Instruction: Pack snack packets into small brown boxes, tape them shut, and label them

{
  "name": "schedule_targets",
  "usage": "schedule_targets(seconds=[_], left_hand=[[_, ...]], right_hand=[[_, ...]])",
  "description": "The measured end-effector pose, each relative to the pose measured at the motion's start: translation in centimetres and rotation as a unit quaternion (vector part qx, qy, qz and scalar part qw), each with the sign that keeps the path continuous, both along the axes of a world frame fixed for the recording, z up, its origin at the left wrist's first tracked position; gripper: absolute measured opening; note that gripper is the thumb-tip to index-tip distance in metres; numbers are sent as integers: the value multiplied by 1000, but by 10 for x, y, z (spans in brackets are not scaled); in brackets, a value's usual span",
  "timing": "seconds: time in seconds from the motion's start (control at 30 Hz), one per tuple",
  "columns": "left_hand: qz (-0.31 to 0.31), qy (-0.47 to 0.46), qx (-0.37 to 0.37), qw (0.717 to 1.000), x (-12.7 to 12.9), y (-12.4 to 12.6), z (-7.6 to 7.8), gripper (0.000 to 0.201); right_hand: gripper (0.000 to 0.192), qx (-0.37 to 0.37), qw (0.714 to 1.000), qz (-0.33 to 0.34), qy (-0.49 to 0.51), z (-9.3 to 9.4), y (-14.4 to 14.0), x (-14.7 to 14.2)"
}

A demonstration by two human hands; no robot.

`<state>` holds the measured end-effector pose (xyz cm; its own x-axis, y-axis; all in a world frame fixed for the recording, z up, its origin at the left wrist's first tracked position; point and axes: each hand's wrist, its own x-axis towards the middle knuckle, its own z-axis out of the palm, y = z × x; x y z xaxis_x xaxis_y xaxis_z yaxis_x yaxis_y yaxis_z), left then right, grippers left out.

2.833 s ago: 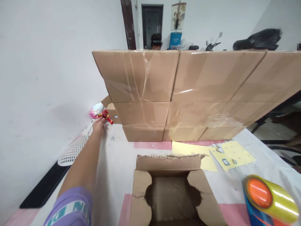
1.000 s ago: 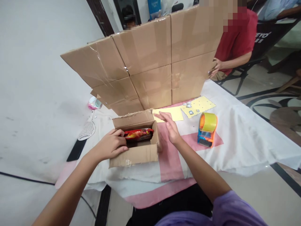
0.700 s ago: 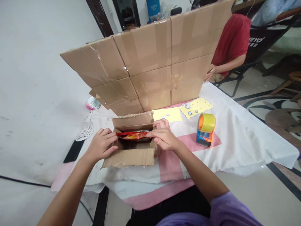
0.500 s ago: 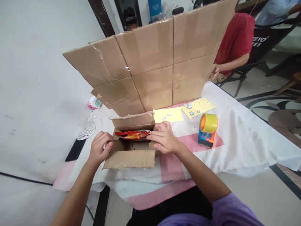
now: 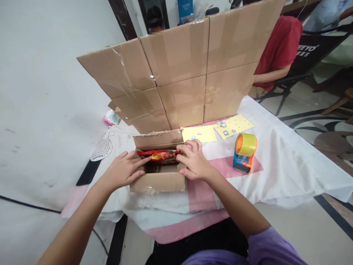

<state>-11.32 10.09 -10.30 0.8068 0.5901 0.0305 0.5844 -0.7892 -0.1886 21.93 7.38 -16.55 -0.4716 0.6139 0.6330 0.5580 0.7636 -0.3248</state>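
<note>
A small cardboard box (image 5: pixel 157 182) stands on the table with its top flaps spread apart. Inside, a red, shiny food packet (image 5: pixel 161 157) leans along the far wall. My left hand (image 5: pixel 125 169) lies over the box's left end, fingers stretched out, one fingertip at the packet. At the right end, my right hand (image 5: pixel 194 162) has bent fingers and thumb about the box's edge, its fingertips beside the packet's right end. The packet's lower part and the box's side flaps are partly hidden by my hands.
A large taped cardboard panel (image 5: pixel 182 81) stands behind the box. Yellow sheets (image 5: pixel 200 134) with small pieces lie at its foot. An orange-and-blue tape dispenser (image 5: pixel 245 154) stands at right, a white slotted strainer (image 5: pixel 102 150) lies at left. A person in a red shirt (image 5: pixel 284 49) sits beyond.
My left hand has moved right, its fingers stretching from the box's left edge to the packet. The box's near flap stands higher. My right hand stays at the right end.
</note>
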Motion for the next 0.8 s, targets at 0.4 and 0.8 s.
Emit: schedule_targets(seconds=[0.4, 0.8], left_hand=[[58, -69, 124, 988, -8, -14, -7, 35], [19, 7, -28, 999, 6, -7, 6, 24]], right_hand=[[51, -11, 999, -46, -5, 5, -3, 1], [72, -9, 998, 33, 53, 0, 2, 2]])
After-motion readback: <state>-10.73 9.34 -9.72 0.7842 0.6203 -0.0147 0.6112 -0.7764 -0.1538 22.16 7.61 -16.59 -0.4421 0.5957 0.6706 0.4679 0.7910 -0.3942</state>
